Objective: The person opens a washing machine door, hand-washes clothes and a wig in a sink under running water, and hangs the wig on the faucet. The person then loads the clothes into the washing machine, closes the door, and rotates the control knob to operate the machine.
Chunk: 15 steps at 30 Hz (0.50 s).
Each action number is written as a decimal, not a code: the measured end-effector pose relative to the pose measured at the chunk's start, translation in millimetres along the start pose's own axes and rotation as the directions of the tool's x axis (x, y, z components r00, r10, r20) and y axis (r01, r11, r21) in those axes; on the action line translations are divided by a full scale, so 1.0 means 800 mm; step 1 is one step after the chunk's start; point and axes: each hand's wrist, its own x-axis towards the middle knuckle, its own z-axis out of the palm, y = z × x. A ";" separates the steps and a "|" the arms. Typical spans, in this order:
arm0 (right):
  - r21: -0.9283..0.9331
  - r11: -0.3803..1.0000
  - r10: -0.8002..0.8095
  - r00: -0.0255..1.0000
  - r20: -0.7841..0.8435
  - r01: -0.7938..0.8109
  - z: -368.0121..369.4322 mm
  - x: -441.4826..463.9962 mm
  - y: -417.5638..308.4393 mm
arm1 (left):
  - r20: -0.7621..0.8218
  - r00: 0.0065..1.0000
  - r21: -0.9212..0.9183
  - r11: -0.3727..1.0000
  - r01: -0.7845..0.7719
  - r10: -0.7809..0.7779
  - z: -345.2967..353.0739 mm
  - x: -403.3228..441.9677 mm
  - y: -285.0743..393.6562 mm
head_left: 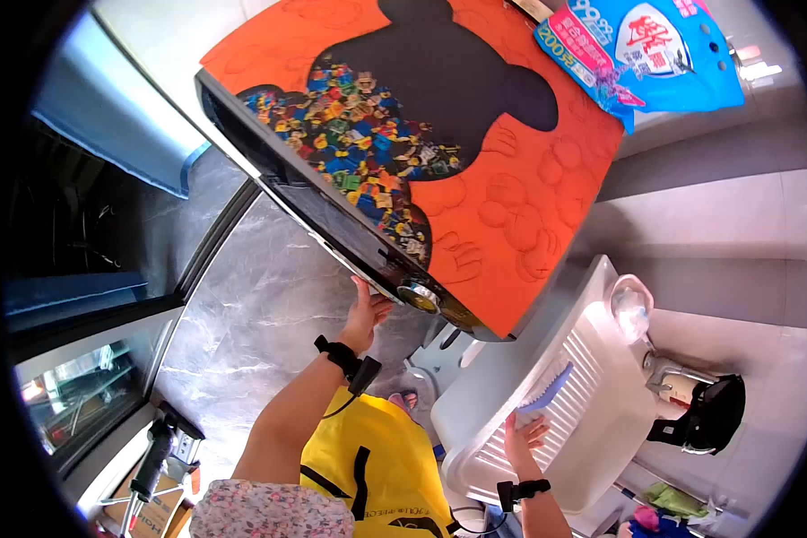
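Observation:
My left hand [366, 316] is raised at the lower front edge of a washing machine [296, 202], beside its round silver knob [419, 297]. Its fingers reach up to the edge and are partly apart. An orange mat [547, 206] with a dark bear shape and many small colourful figures covers the machine's top. Over the ribbed washboard of a white sink [592, 403], my right hand [522, 438] has its fingers spread. Just above those fingers lies a blue-and-white brush [547, 391]; whether they touch it is unclear.
A blue detergent bag [655, 54] sits at the mat's upper right corner. The faucet [668, 381] is right of the sink, near a black item [715, 414] on the wall. A glass door [90, 386] and a cordless tool [155, 457] are at left.

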 end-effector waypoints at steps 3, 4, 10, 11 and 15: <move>-0.017 0.999 0.033 0.999 0.007 -0.033 -0.001 -0.010 -0.007 | -0.020 1.000 -0.040 0.999 -0.017 0.016 0.005 0.004 -0.003; -0.014 1.000 0.017 1.000 0.007 -0.017 0.000 -0.008 -0.006 | -0.036 0.999 -0.062 0.997 -0.041 0.039 0.009 0.002 -0.002; 0.001 1.000 -0.026 0.999 0.020 0.026 -0.014 -0.034 -0.025 | -0.051 0.999 -0.109 0.994 0.007 -0.012 0.021 -0.004 0.005; -0.006 1.000 -0.025 1.000 0.002 0.025 -0.011 -0.028 -0.019 | -0.030 0.999 -0.096 0.994 0.043 -0.046 0.017 -0.001 0.006; -0.023 0.998 -0.057 0.998 -0.031 0.056 -0.001 -0.009 -0.005 | -0.151 0.988 -0.163 0.986 0.015 -0.040 0.027 -0.021 0.019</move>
